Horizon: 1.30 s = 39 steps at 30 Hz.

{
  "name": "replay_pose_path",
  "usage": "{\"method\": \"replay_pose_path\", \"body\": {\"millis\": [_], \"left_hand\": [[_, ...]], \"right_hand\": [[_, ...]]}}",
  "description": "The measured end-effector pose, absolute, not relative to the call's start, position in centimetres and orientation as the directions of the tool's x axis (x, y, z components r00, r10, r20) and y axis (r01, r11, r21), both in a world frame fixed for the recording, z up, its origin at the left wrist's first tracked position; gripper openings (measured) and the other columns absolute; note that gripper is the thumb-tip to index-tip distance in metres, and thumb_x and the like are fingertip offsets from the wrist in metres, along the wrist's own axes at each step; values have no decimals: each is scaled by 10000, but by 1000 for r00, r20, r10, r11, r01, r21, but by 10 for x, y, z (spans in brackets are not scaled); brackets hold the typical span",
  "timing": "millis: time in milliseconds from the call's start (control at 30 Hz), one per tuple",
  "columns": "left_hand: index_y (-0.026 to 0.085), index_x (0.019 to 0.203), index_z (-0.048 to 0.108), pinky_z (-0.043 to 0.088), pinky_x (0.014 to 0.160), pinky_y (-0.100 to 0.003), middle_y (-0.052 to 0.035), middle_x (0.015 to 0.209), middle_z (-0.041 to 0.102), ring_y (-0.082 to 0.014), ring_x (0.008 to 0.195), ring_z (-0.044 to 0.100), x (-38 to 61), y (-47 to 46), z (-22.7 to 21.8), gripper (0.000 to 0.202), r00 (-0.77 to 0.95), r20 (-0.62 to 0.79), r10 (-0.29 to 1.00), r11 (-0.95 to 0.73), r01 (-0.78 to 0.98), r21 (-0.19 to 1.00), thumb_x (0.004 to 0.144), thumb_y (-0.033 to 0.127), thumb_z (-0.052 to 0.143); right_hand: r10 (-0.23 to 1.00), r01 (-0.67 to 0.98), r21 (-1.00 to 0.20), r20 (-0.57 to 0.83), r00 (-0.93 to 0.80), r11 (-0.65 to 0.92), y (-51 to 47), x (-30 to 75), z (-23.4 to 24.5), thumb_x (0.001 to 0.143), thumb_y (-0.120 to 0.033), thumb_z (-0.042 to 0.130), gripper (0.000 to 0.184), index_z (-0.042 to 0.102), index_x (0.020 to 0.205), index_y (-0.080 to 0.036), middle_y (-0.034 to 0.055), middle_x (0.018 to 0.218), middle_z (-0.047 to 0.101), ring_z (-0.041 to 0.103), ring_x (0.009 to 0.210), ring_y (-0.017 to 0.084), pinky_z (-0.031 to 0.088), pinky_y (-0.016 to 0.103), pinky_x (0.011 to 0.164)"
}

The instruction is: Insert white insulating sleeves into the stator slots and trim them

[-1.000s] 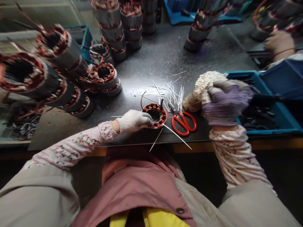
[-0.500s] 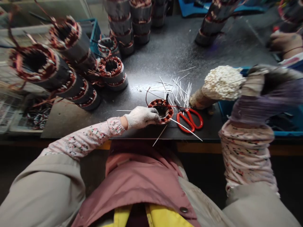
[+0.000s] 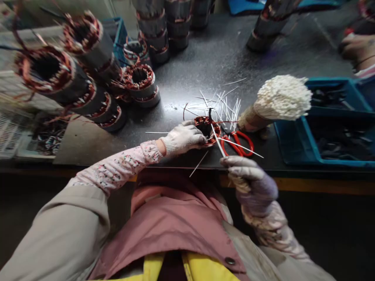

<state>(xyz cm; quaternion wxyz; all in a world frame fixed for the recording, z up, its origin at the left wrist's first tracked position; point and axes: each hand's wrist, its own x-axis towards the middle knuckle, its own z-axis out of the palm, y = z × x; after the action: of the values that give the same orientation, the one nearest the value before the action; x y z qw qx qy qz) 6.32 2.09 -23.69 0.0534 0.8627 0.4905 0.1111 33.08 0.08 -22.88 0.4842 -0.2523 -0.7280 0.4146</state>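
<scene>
My left hand [image 3: 190,137], in a white knit glove, is closed around the left side of a motor stator [image 3: 215,134] with copper windings, which sits near the table's front edge. Between the fingertips of my gloved right hand [image 3: 249,175] is a thin white stick [image 3: 217,139], its far end reaching over the stator's right rim. Another white stick [image 3: 254,151] pokes out to the right from the stator. Beside it lie scissors [image 3: 244,144] with red handles, partly covered by loose white sticks [image 3: 231,111].
A thick upright bundle of white sticks [image 3: 283,97] stands at the right, next to blue bins [image 3: 295,144] holding dark parts. Stacked stators [image 3: 99,103] fill the left, with more stacks [image 3: 178,27] behind. A co-worker's hand [image 3: 356,48] is at the far right.
My right hand has come from above the blue bin at the right to just in front of the stator, now with a white stick in it. My left hand stays on the stator.
</scene>
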Motion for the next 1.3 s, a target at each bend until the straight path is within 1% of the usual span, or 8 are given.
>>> {"method": "replay_pose_path", "body": {"millis": [133,433,633,767,833,933,1067,1300], "left_hand": [[207,1200,643,306,1143,-489,-71,1099,726,-211,1099,635,68,21,-241,330,467,191,863,-500,843,200,950,397,541],[199,1171,651,352,1127,-458,-67,1022,730,-199,1021,661,67,24,-239,330,460,163,873,-486,850,204,924,407,586],[156,1214,612,382,1126,-443,-83,1053,737,-213,1065,661,70,12,-252,423,255,313,915,-382,797,467,856,368,688],[160,1171,637,427,1082,-395,-62,962,761,-188,1050,671,76,5,-263,340,81,440,894,-359,717,598,879,333,665],[208,1039,694,411,1081,-386,-26,909,768,-151,956,698,77,5,-267,184,136,527,839,-463,688,559,919,320,613],[260,926,721,381,1082,-378,19,889,772,-117,893,711,76,9,-270,156,238,623,745,-587,678,442,944,310,574],[286,949,727,373,1075,-383,22,883,776,-118,903,713,75,10,-273,197,268,603,751,-573,717,396,959,330,535],[277,935,716,371,1077,-403,21,904,776,-124,942,708,77,8,-275,247,272,626,731,-587,719,373,975,325,477]], "right_hand": [[664,-20,-780,546,-511,625,-36,330,-263,836,-18,595,285,620,1024,-231,65,1150,698,691,1042,185,612,320,819],[670,-3,-780,539,-511,626,-39,326,-284,851,-43,589,247,620,1021,-220,78,1132,707,699,1028,187,620,310,816],[637,41,-676,669,-383,736,1,279,-297,862,-77,605,213,644,1004,-232,53,1041,734,715,945,159,612,284,796],[754,59,-776,588,-294,628,13,263,-292,858,-136,647,160,666,984,-232,19,894,735,714,834,146,606,281,767],[789,91,-805,542,-290,586,11,266,-284,852,-164,660,91,666,925,-217,26,882,722,702,811,146,599,285,747],[784,141,-795,522,-335,590,4,273,-269,847,-173,660,43,652,872,-207,32,873,698,683,786,138,581,271,711],[777,235,-759,503,-378,607,7,270,-259,857,-202,647,8,649,862,-208,25,826,689,668,749,130,556,250,689],[804,382,-724,411,-431,575,23,264,-262,874,-322,601,181,643,747,-200,26,709,679,637,649,149,531,269,637]]}}
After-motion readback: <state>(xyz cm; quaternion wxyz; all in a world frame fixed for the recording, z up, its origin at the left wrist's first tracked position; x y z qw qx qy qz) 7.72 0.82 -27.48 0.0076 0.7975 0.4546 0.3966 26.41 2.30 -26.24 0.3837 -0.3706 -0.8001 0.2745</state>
